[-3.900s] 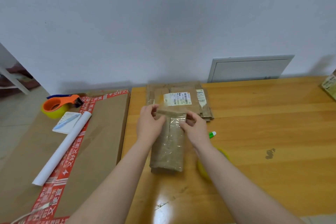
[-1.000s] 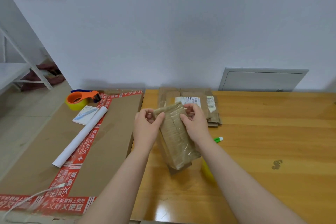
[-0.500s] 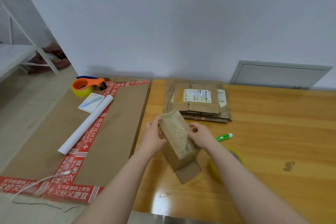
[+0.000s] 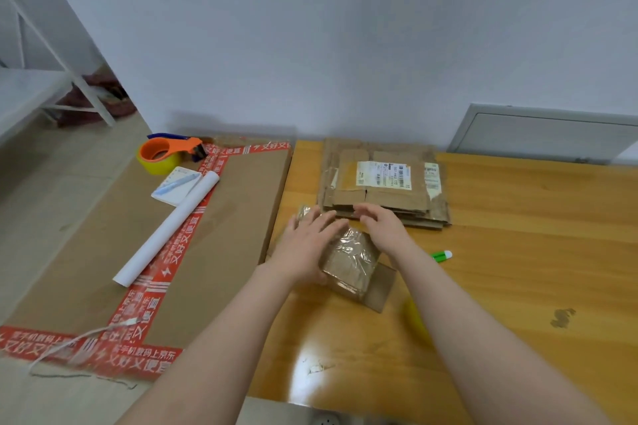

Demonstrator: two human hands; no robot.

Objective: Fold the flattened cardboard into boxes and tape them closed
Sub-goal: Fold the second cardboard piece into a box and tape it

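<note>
Off to the side there's a white paper roll (image 4: pixel 165 231) lying diagonally, right up against a little notepad (image 4: pixel 171 196) with a blue pen (image 4: pixel 177 183) on top. A green marker (image 4: pixel 441 255) sits on the wooden counter (image 4: pixel 518 252). There's a grey panel (image 4: pixel 545 134) against the back wall, and a white cable (image 4: pixel 93 331) trails front-left.

We work from a single view, a wide-angle camera worn on the head. It looks forward and down across the wooden table (image 4: pixel 518 286) toward the wall (image 4: pixel 345 45), which fills the upper part of the frame. Both forearms enter from the bottom edge, and the left hand (image 4: pixel 307 245) and right hand (image 4: pixel 383 228) sit near frame centre, close to the lens. The view is tilted slightly: the table's far edge slopes down to the right. At left we see the large cardboard sheet (image 4: pixel 224 235) and the floor (image 4: pixel 51 183) beyond it.
</note>
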